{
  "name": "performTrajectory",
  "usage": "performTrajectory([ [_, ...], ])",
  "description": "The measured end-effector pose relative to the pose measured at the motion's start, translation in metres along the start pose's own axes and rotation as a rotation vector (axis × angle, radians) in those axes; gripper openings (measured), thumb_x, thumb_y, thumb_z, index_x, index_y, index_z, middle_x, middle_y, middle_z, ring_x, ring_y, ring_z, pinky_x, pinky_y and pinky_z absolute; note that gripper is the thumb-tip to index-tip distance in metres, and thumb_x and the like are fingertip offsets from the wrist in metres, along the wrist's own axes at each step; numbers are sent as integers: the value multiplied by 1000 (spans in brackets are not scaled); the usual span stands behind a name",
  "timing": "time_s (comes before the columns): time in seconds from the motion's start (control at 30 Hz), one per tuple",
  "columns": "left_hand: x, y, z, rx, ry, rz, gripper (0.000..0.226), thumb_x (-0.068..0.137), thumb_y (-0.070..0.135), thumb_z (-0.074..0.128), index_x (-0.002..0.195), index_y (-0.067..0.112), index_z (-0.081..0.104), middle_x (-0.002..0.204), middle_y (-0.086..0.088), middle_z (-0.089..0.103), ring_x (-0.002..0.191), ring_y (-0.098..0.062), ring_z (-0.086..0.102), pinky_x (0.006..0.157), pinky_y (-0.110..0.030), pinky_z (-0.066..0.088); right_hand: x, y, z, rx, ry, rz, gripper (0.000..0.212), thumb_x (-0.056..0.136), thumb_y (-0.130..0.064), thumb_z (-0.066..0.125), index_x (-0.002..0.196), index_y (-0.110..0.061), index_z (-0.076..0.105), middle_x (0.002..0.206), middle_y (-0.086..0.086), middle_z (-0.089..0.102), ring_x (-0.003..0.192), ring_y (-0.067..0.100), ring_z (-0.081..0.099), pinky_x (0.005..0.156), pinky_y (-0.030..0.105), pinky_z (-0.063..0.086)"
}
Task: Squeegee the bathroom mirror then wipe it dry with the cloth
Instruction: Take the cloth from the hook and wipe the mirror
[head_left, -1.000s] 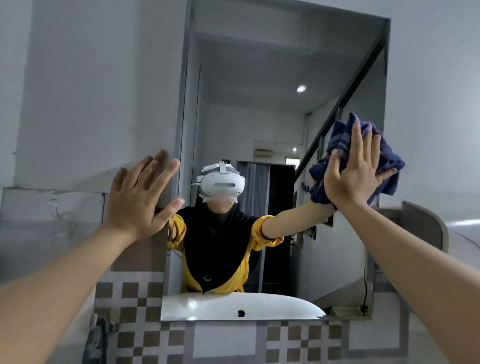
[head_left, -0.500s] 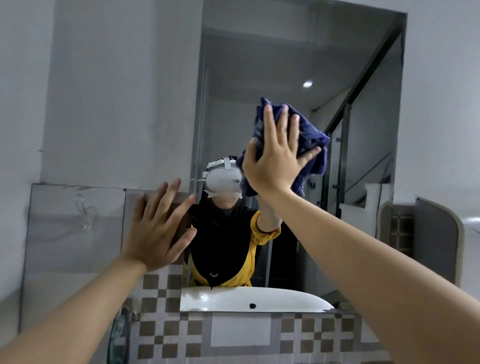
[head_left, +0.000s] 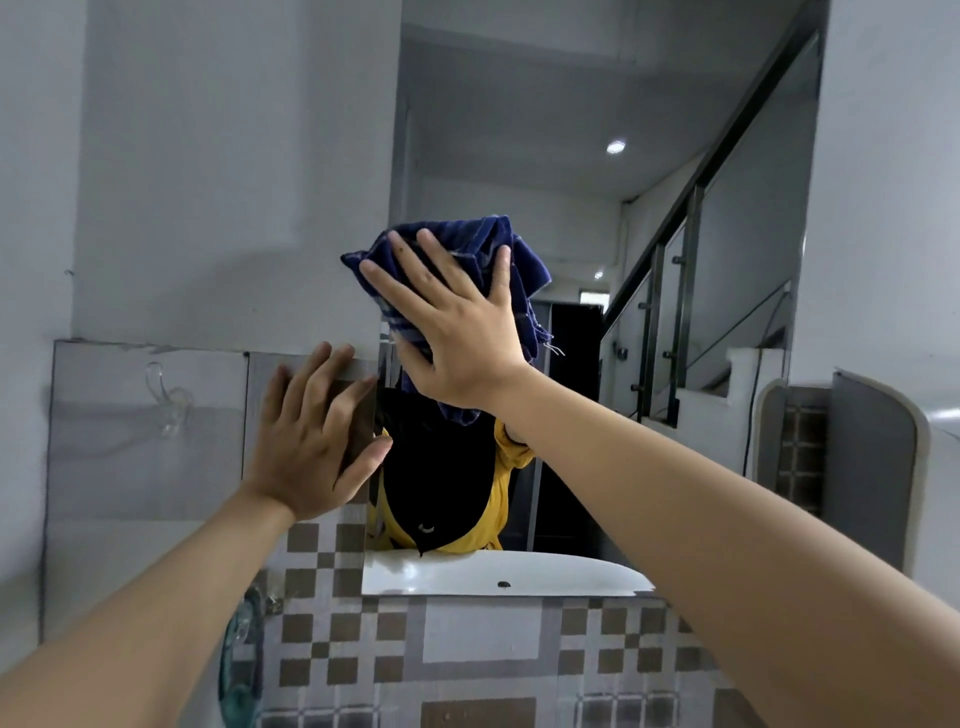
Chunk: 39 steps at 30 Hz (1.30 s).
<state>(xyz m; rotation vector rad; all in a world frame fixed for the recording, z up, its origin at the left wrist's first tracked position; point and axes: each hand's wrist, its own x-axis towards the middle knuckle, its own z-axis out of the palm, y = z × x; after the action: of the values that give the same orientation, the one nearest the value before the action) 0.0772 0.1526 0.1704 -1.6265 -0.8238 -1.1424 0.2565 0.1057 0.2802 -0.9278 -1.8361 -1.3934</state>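
The tall bathroom mirror (head_left: 597, 171) hangs on the wall ahead, reflecting a stair rail and a person in yellow and black. My right hand (head_left: 457, 322) presses a bunched dark blue cloth (head_left: 498, 244) flat against the glass near the mirror's left edge, fingers spread over the cloth. My left hand (head_left: 317, 441) rests flat and spread on the wall tile just left of the mirror's edge, holding nothing. No squeegee is in view.
A clear plastic hook (head_left: 166, 400) sticks to the grey tile panel at the left. Brown-and-white checked tiles (head_left: 332, 623) run below the mirror. The white basin rim (head_left: 498, 574) shows reflected at the mirror's bottom. A greenish round holder (head_left: 241, 654) sits low left.
My right hand has swept the cloth leftward across the mirror, from its right edge to near its left edge. My left hand has stayed against the wall by the mirror's left side.
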Motion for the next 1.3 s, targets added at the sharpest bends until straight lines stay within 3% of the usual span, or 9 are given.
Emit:
performTrajectory([
  [0.13,0,-1,1,30,24,24,58,85,52,45,125,10,46,139,-25,44,135,-38,36,104,-60,31,-21,25,-8,-43,-55,-142,63,89,-41,44,149,-34,28,158,-4,27,148,22,17,109,70,-1],
  [0.33,0,-1,1,3,13,14,58,86,53,40,129,15,43,141,-20,37,135,-37,32,107,-55,25,-53,73,-20,-82,-37,-68,64,88,-40,46,149,-32,30,158,-2,28,147,21,20,108,71,3],
  [0.53,1,1,-1,-2,14,5,59,85,53,39,130,14,42,138,-22,39,133,-39,34,105,-55,25,-101,129,-33,-104,3,187,64,89,-42,45,149,-34,25,159,-4,22,148,19,15,109,72,-1],
  [0.77,1,2,1,-2,38,15,61,84,51,41,130,12,41,136,-25,41,131,-42,36,103,-57,27,-162,179,-43,-18,134,645,65,88,-41,38,150,-34,22,161,-1,19,149,18,9,111,69,-5],
  [0.87,1,2,1,1,37,11,61,83,51,41,130,12,41,136,-25,41,131,-42,36,103,-57,27,-175,180,-43,41,175,795,68,85,-41,36,151,-34,20,161,0,17,149,19,7,114,65,-4],
  [1.17,1,2,0,-20,25,0,60,85,52,39,129,12,42,135,-24,41,130,-42,37,103,-57,27,-165,125,-25,11,154,901,66,89,-38,37,152,-35,16,162,-1,14,149,19,6,110,68,-6],
  [1.3,1,2,0,-36,10,-12,59,85,53,38,130,14,41,136,-22,40,130,-41,36,104,-56,26,-144,78,-10,17,161,838,65,88,-43,34,151,-32,23,161,2,20,149,22,12,107,68,-6],
])
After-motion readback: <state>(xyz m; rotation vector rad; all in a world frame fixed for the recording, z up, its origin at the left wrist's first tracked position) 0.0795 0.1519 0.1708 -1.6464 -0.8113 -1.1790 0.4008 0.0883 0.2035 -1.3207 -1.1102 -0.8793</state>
